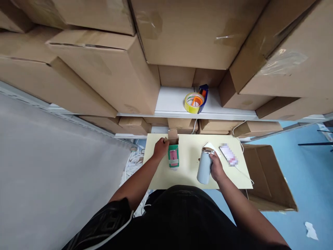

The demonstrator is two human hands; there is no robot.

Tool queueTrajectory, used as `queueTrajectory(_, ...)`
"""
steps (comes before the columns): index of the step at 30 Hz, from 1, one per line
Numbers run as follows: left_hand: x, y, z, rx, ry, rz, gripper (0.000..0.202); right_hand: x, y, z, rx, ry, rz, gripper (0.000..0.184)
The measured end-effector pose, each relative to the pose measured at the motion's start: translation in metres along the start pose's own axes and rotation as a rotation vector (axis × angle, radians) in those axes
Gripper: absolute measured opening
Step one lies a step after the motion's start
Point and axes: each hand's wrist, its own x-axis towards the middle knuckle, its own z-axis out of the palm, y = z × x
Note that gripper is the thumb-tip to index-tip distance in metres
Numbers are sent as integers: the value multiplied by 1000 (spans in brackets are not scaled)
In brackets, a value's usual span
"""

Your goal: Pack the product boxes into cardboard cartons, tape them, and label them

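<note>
Black shirt (186, 218) fronts a bottle (204, 168), long axis steep, silver end up

The tumbler (204, 169) is pale blue, the carton (173, 157) green-and-pink.

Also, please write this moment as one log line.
left hand: holds green box, top open | right hand: holds pale-blue cylinder | phone: on table

No print is legible, green box (173, 156) included.
</note>
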Motion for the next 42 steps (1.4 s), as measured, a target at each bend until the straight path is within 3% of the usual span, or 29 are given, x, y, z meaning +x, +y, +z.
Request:
queueTrajectory(3,-33,-10,-4,-147,-45,-54,19,6,-13,28,141,1,78,54)
queueTrajectory(7,-67,-23,-2,-272,-81,-66,21,6,-26,64,169,-40,98,55)
queueTrajectory(13,-101,-37,5,-456,-90,-16,23,-4,-42,100,84,-107,-192,60)
queueTrajectory(17,-108,-43,8,-436,-98,15,25,-4,-39,110,-189,-102,-392,67)
queueTrajectory(22,-113,-46,8,-328,-72,125,27,-1,-13,111,-433,-143,-464,63)
queueTrajectory(27,-120,-44,10,-250,-55,195,21,-2,20,99,-794,-203,-495,55)
queueTrajectory(32,-125,-45,11,-218,-107,244,19,0,48,92,-1092,-147,-667,49)
queueTrajectory(37,-127,-46,11,-221,-128,253,19,0,58,87,-1069,-192,-662,63)
queueTrajectory(42,-131,-49,12,-248,-120,300,15,-8,61,62,-888,-148,-571,79)
